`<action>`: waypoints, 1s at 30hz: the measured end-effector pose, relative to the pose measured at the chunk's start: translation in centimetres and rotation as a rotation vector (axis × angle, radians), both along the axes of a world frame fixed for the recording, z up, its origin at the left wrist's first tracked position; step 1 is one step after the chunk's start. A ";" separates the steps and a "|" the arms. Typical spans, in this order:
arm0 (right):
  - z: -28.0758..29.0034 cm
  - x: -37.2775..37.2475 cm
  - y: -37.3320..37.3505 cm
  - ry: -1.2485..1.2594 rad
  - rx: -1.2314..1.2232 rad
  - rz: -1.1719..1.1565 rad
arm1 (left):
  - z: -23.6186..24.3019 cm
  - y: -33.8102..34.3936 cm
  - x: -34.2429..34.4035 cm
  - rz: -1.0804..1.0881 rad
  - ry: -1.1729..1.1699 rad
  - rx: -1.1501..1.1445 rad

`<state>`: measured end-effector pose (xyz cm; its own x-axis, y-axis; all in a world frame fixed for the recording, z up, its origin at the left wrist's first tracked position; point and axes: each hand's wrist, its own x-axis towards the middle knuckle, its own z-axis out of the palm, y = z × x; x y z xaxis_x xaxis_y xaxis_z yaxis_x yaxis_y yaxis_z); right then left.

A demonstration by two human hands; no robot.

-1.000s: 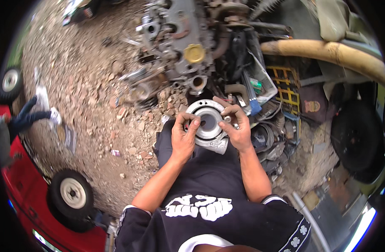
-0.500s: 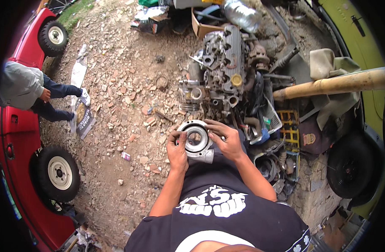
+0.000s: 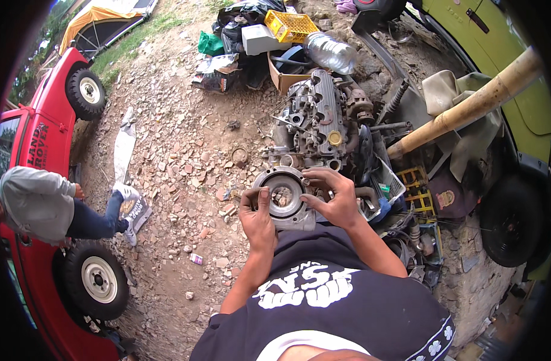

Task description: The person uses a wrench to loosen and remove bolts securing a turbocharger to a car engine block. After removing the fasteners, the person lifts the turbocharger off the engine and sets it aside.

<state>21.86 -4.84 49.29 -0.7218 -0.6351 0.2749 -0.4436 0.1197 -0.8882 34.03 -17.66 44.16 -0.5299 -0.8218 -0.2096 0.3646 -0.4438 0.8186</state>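
Note:
A round, silver-grey metal housing (image 3: 282, 213) is held up in front of my torso, its ringed face toward me. Stony ground shows through the hole in its middle. My left hand (image 3: 260, 222) grips the left rim, thumb lying along the edge. On the other side my right hand (image 3: 337, 203) has thumb and fingertips at the right rim; some fingers are curled behind, where their hold is hidden. Beyond the housing a dirty engine (image 3: 323, 114) with a ribbed top cover and a yellowish cap sits on the ground.
A bamboo pole (image 3: 468, 102) slants in from the right beside a green vehicle (image 3: 528, 114). Loose parts and a yellow crate (image 3: 415, 189) lie right of the engine. A person (image 3: 44, 195) stands at left by a red vehicle (image 3: 54, 144). Bags (image 3: 230, 36) lie far off.
My view has tilted up, bringing more of the far ground in. The housing remains in both hands and looks slightly larger. The person at left has shifted posture, legs changed.

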 end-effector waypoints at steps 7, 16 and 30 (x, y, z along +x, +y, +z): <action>0.1 0.3 0.2 0.045 -0.031 -0.051 | 1.3 1.1 1.2 -0.003 -0.069 -0.300; 1.3 0.4 1.2 0.028 0.005 -0.265 | 4.3 2.9 0.1 0.112 -0.236 -1.138; -1.0 -5.0 4.2 0.358 0.013 -0.091 | 1.0 3.7 -5.1 -0.067 -0.038 -0.213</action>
